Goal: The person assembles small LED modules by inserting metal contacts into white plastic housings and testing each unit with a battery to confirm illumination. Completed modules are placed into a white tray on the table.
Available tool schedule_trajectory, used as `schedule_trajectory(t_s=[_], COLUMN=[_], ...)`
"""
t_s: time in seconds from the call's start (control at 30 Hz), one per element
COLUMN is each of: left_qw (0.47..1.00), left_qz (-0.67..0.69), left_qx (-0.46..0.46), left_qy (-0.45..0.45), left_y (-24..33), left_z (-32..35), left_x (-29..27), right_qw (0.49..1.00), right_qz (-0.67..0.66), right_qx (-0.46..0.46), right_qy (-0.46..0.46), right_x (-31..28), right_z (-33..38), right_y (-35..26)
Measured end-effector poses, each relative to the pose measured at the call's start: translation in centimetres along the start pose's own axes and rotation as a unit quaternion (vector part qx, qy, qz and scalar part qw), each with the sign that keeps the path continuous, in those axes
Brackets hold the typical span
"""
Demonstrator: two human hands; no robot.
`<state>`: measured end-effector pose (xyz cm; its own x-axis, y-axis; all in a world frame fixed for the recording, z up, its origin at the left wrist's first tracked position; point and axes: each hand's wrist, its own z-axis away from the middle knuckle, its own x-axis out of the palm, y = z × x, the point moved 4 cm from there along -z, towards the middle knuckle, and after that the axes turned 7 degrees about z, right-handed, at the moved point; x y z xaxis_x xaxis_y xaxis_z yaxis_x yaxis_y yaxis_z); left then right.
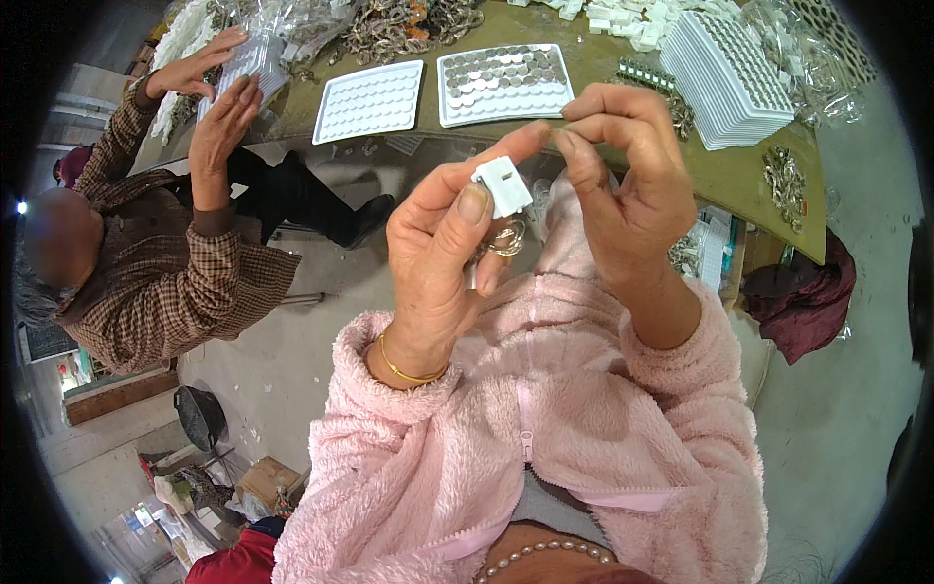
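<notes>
My left hand point(440, 229) pinches a small white plastic case point(503, 186) between thumb and fingers, above my lap. The case has a small dark slot in its face. Shiny metal rings point(506, 237) hang just under it, by my curled fingers. My right hand point(630, 161) is closed in a pinch, thumb against fingertips, close to the tip of my left index finger. Anything between those fingertips is too small to make out. Beyond my hands on the table lies a white tray point(467, 117) partly filled with silver discs point(506, 70).
Beside it lies another white pocketed tray point(370, 101). Stacked trays point(725, 83) stand at the right, near a metal ring pile point(784, 185). More metal pieces point(399, 27) and white parts point(637, 19) lie farther back. At left, a co-worker point(185, 263) handles clear plastic trays point(251, 60).
</notes>
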<state>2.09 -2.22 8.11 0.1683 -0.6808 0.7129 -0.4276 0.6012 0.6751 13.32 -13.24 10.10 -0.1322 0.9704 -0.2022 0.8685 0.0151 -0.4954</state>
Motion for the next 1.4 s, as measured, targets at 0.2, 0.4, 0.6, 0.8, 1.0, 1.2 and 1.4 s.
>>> schedule_trajectory(t_s=[0.2, 0.4, 0.6, 0.8, 1.0, 1.2, 1.4], left_qw=[0.998, 0.990, 0.994, 0.985, 0.987, 0.987, 0.988], left_qz=[-0.035, 0.076, -0.011, -0.097, -0.068, -0.064, -0.057], left_qx=[-0.030, -0.117, -0.100, -0.128, -0.143, -0.142, -0.139], left_qy=[0.030, 0.031, 0.049, 0.057, 0.036, 0.022, 0.034], left_y=[1.4, 1.2, 1.0, 0.9, 0.8, 0.6, 0.4], left_z=[0.4, -0.2, -0.4, -0.4, -0.2, -0.4, -0.4], left_x=[-0.3, -0.4, -0.4, -0.8, -0.8, -1.0, -1.3], right_qw=[0.966, 0.956, 0.880, 0.938, 0.958, 0.951, 0.953], right_qz=[0.127, 0.128, -0.348, -0.261, -0.203, -0.216, -0.198], right_qx=[-0.214, -0.243, 0.278, 0.134, 0.104, 0.142, 0.157], right_qy=[-0.065, -0.105, -0.167, -0.186, -0.172, -0.166, -0.165], right_x=[-0.5, -0.8, 0.2, 0.8, 1.0, 0.8, 0.7], right_z=[-1.6, -1.7, -0.4, -0.9, -1.0, -0.8, -0.5], right_y=[-1.3, -1.6, -0.1, -0.7, -1.0, -1.0, -1.3])
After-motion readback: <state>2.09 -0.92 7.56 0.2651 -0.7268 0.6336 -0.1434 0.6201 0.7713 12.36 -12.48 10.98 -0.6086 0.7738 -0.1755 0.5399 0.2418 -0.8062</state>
